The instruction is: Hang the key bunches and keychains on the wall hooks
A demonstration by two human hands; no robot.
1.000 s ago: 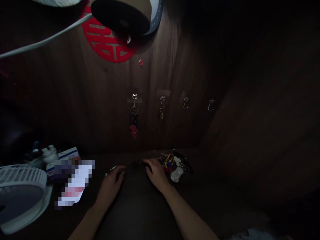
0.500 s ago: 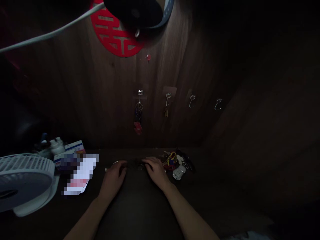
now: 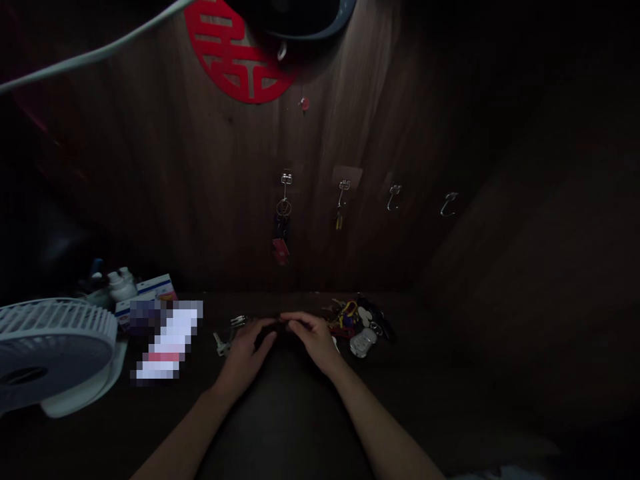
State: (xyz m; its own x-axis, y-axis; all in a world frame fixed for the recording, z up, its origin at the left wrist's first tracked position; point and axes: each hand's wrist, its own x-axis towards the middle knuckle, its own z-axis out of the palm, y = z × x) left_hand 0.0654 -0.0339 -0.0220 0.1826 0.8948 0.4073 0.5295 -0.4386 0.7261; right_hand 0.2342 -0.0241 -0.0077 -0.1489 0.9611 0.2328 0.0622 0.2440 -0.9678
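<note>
My left hand [image 3: 247, 348] rests low over the dark tabletop, thumb apart from the fingers, holding nothing that I can see. Just left of it lie silver keys [image 3: 221, 344] and a small metal piece [image 3: 239, 321]. Facing it, my right hand [image 3: 313, 339] has thumb and fingertips drawn together close to the left fingertips; whatever they pinch is too dark to make out. Beside the right hand is a heap of keys [image 3: 345, 319] with coloured tags, along with a silver oval fob [image 3: 363, 343].
Metal hooks line the wooden wall; a keyring with a red tag [image 3: 281, 251] and a small brass key [image 3: 339, 219] hang there. At left stand a white fan [image 3: 55, 353], boxes [image 3: 157, 287] and white bottles [image 3: 121, 285]. A pale cable [image 3: 100, 55] crosses the upper left.
My left hand has moved right toward my right hand, uncovering the keys at its left. The ring seen between the hands is no longer visible. The whole view has shifted slightly.
</note>
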